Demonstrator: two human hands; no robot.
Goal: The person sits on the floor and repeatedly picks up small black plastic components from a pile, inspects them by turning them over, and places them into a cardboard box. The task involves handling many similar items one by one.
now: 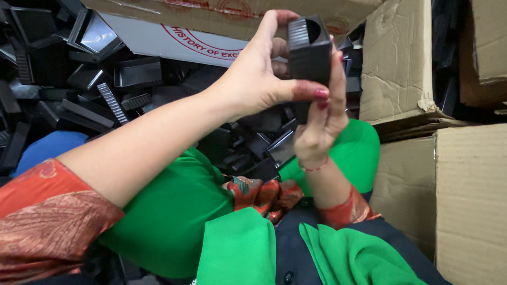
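**A:** Where is the black plastic block (309, 53) right now?

**B:** Up in front of the person, raised above the lap, held between both hands. It is a dark moulded piece with ribbed grooves along one upper edge and a round hollow in its top face.

**A:** Which way does its long axis run?

**B:** Close to upright, top tipped slightly away from the camera. A lower black part continues below the thumb, so the piece looks taller than it is wide.

**A:** How do the hands sit on it?

**B:** The left hand (253, 79) comes in from the left, closed on it: thumb across the lower front, index finger curled over the top left corner. The right hand (322, 124) rises from below, fingers wrapping up the block's right side and pinching it. Both are clamped on the same piece, touching each other at the thumb.

**A:** Which one is nearer?

**B:** Neither really; both are in contact. The left covers the front and top, the right carries the underside and right flank.

**A:** And around it?

**B:** Behind and below lies a heap of black plastic parts (90, 79), many trays and ribbed strips, well apart from the hands. A printed cardboard flap (174, 39) slants over the heap. To the right stand brown cardboard boxes (465, 200). Nearest the camera are green cloth (174, 211) over the knees and patterned orange sleeves (47, 216).
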